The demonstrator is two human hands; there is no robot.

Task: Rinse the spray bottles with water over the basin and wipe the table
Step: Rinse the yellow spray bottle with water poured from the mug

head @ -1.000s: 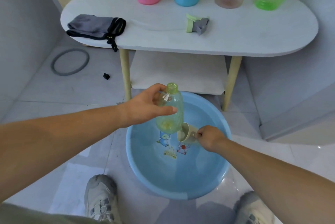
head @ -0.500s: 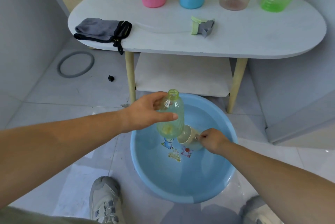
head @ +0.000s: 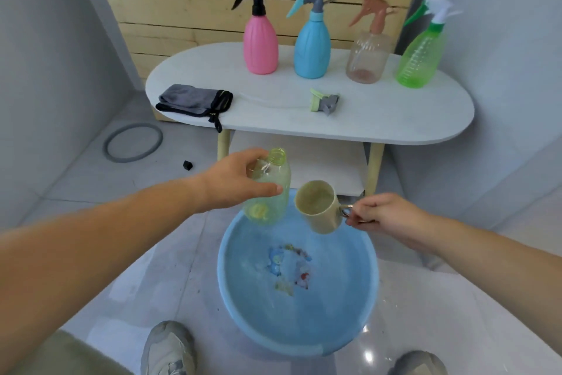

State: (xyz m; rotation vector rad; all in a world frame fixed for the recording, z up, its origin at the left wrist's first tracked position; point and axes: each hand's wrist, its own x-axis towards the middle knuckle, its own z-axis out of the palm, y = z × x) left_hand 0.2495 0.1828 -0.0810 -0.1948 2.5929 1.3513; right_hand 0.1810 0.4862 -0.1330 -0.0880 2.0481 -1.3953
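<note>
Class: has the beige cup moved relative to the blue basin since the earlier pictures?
Yes. The right hand has lifted the beige cup out of the blue basin, to above its far rim, beside the yellow-green bottle.

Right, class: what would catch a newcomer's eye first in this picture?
Two hands above the blue basin: the left hand grips an uncapped yellow-green bottle, the right hand holds a beige cup by its handle beside it. Behind, four coloured spray bottles line the white table.

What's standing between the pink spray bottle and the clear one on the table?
The blue spray bottle stands between the pink bottle and the clear bottle, per the head view.
</note>
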